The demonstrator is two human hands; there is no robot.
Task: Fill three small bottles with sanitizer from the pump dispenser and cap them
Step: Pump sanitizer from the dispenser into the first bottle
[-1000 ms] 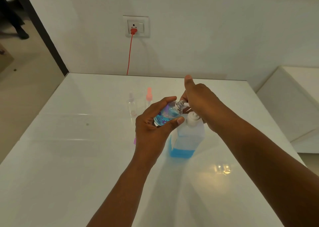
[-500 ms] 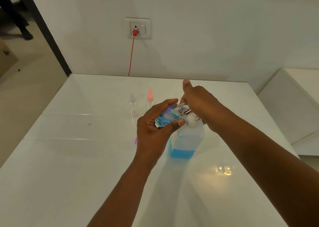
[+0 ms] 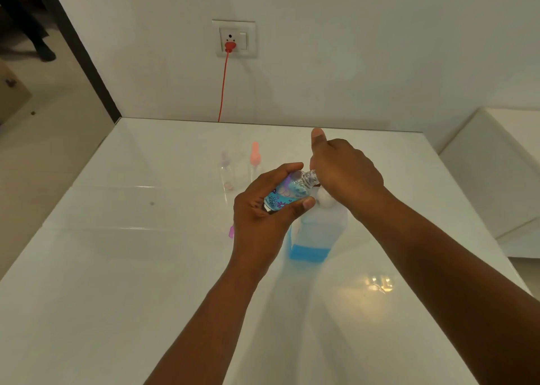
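White glossy table [image 3: 146, 297] under a plain wall, and all the action sits at its middle. Left hand [image 3: 260, 209] is wrapped round the small flowered bottle [image 3: 285, 193], tilted so its open threaded neck points right, just at the pump. Right hand [image 3: 344, 174] lies over the head of the pump dispenser [image 3: 318, 232], thumb up; how its fingers lie underneath is hidden. Against a second ago little has moved: same grip, same tilt, the right hand a touch lower on the pump, so I'd call this mid-fill, bottle one not yet capped. Blue sanitizer sits low in the dispenser. Beyond the hands, a clear bottle [image 3: 227, 171] and a pink-topped bottle [image 3: 255, 161] wait, well apart from the pump. A purple cap [image 3: 231, 232] peeks out beside the left wrist. Red cord [image 3: 223, 86] drops from the wall socket [image 3: 235, 38]. Nothing blocks the hands.
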